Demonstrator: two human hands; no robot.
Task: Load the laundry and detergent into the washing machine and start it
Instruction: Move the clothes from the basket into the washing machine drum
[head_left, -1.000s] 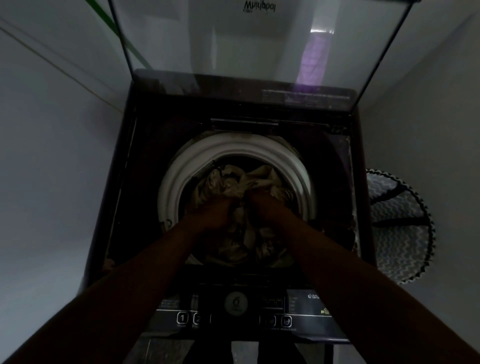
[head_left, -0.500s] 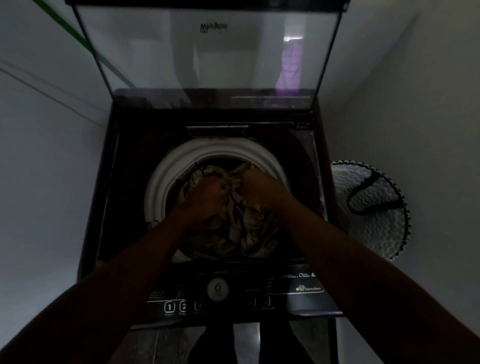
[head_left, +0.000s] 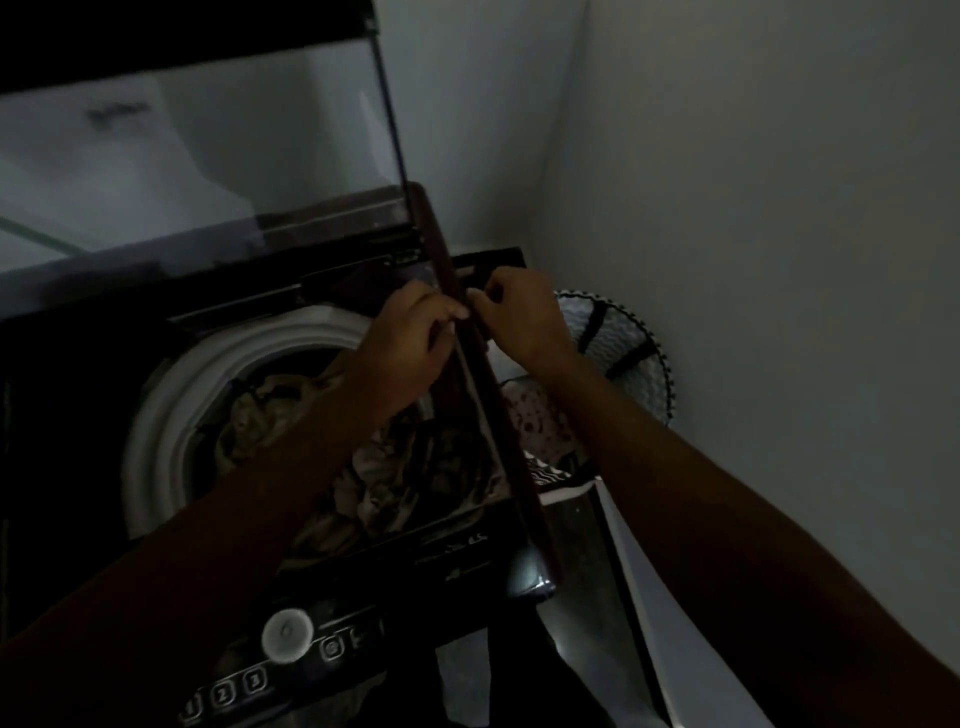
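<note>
washer: I see it lid-up, filling the space left of and below both grips; its right edge runs as a long dark bar from far to near, passing between my two hands.
basket: on the floor right of the washer, just beyond and below the right grip; patterned cloth shows inside it.
laundry: a pale crumpled heap in the drum, below and nearer me than the left grip, under that forearm.
left hand: grip curled, over the washer's right rim; I cannot tell whether it pinches anything.
right hand: grip curled, outside the rim over the basket; too dark to say what it holds.
bearing: I judge more cloth lies right of the bar, nearer the right hand; the drum lies left.
</note>
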